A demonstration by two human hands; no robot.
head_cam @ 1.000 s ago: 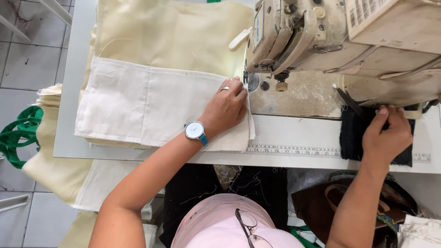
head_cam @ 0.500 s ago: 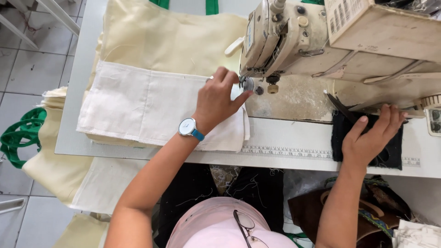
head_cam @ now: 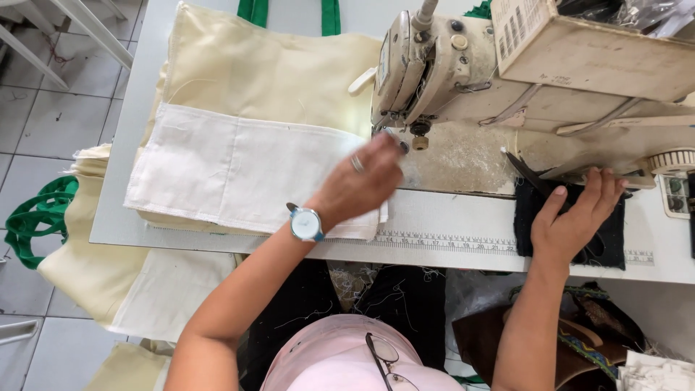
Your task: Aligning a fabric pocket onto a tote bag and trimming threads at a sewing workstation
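Head view: left hand, blurred, lies palm-down with fingers loosely spread on the right end of the white rectangular cloth panel, which tops a cream fabric bag on the grey tabletop. Right hand presses flat, fingers spread, on a black fabric piece beside the beige sewing machine.

The sewing machine body blocks the far right of the table. Beneath its arm, a bare strip of bed lies open between the left hand and right hand. The white fabric panel covers the table's left; black cloth occupies the right edge.
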